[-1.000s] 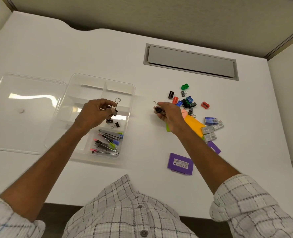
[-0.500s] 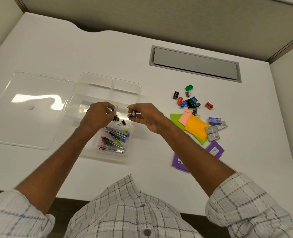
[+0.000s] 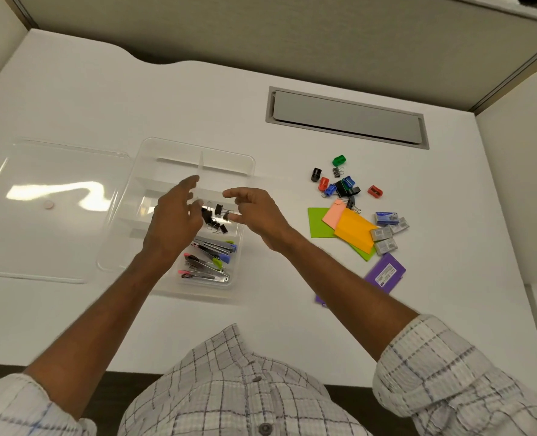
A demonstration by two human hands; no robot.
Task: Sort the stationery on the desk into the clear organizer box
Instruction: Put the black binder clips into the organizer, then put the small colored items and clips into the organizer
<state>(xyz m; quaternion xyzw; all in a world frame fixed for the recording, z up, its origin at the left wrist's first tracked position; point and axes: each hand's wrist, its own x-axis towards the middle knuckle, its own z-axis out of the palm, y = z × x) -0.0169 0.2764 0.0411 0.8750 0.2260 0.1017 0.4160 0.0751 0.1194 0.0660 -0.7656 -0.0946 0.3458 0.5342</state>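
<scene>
The clear organizer box (image 3: 248, 163) sits left of centre on the white desk. Several black binder clips (image 3: 214, 219) lie in its right middle compartment, and several staplers (image 3: 209, 256) fill the near right one. My left hand (image 3: 174, 218) and my right hand (image 3: 254, 214) hover over the clip compartment, fingers spread, holding nothing. To the right lies a pile of coloured sharpeners and binder clips (image 3: 342, 184), coloured sticky notes (image 3: 352, 228), staple boxes (image 3: 386, 229) and a purple box (image 3: 385, 273).
The box's clear lid (image 3: 40, 199) lies flat to the left of the box. A grey cable hatch (image 3: 346, 119) is set into the desk at the back. A partition wall rises behind the desk and at the right.
Both hands held a black binder clip each and brought them over the box. Now the clips lie in the compartment and both hands are open above it.
</scene>
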